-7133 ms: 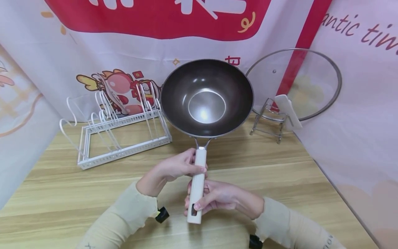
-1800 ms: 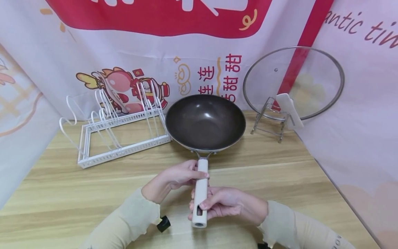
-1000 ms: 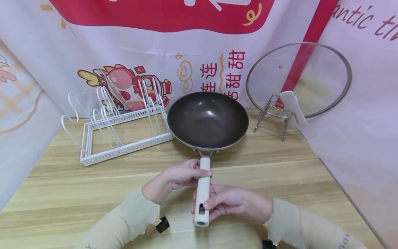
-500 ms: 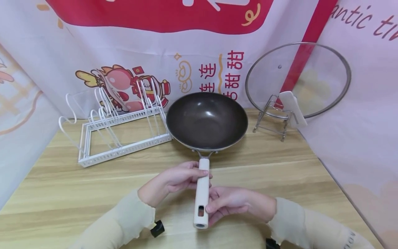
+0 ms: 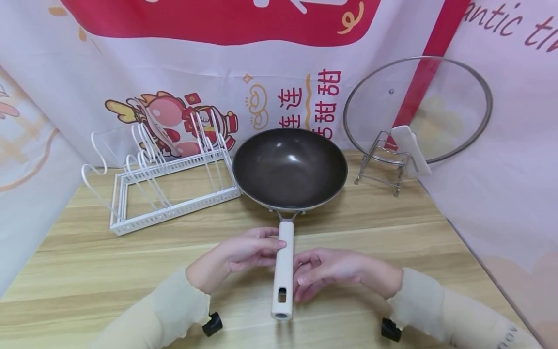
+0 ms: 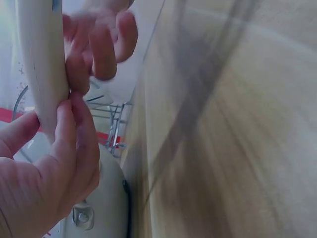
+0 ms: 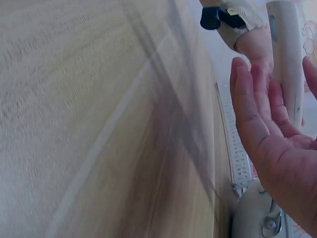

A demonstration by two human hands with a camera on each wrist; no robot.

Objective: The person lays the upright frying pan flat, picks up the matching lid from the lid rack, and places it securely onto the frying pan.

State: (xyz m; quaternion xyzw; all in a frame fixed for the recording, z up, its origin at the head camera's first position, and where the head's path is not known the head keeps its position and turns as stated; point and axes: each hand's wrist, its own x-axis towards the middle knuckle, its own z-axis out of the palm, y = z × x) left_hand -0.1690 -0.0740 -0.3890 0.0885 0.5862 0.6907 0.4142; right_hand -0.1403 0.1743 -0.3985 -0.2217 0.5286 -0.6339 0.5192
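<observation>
A dark-lined wok [image 5: 289, 167] with a long cream handle [image 5: 283, 271] is in the middle of the head view, its bowl over the back of the wooden table. My left hand [image 5: 246, 249] pinches the handle from the left. In the left wrist view its thumb and fingers [image 6: 74, 144] are on opposite sides of the handle. My right hand [image 5: 329, 271] is just right of the handle, fingers loosely bent, holding nothing. In the right wrist view, its palm faces the handle with fingers spread [image 7: 247, 104].
A white wire rack [image 5: 174, 211] with upright loops stands on the table [image 5: 109, 281] left of the wok, close to its rim. At back right, a glass lid [image 5: 418, 111] leans upright on a small metal stand [image 5: 379, 165] with a white panel. A printed cloth [image 5: 209, 63] hangs behind.
The wok, earlier tilted up with its inside facing me, has come down lower and flatter. My right hand has let go of the handle and moved right. The left hand stays on it.
</observation>
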